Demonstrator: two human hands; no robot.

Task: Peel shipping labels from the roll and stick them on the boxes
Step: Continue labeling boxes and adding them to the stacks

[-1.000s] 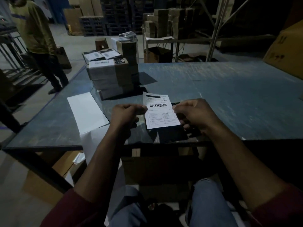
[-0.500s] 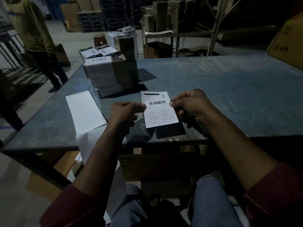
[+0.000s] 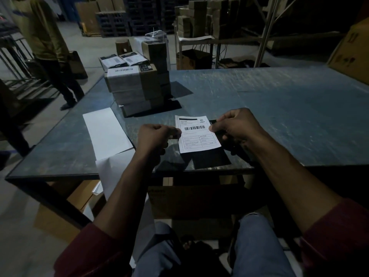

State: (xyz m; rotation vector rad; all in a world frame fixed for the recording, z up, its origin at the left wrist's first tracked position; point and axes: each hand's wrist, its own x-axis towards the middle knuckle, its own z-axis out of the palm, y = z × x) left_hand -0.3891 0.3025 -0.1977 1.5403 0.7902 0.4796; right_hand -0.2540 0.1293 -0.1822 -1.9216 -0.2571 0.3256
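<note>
Shipping label [image 3: 197, 134], a white printed sheet with a black barcode, hangs just above the near edge of the grey-blue worktable [image 3: 279, 116], pinched at both side edges. At far left a person in a yellow-green top [image 3: 43, 31] stands on the floor beside the table. On the table's left part lies a blank white strip of backing paper [image 3: 105, 132], its near end drooping over the edge. Behind it stands a stack of brown cardboard boxes [image 3: 137, 86], the top ones already bearing white labels. The left hand [image 3: 155, 136], fingers curled, pinches the label's left edge. The right hand [image 3: 235, 126], fingers also curled, pinches its right edge, where a dark strip shows beside the fingertips. A large tan carton [image 3: 353, 52] sits at the table's far right.
</note>
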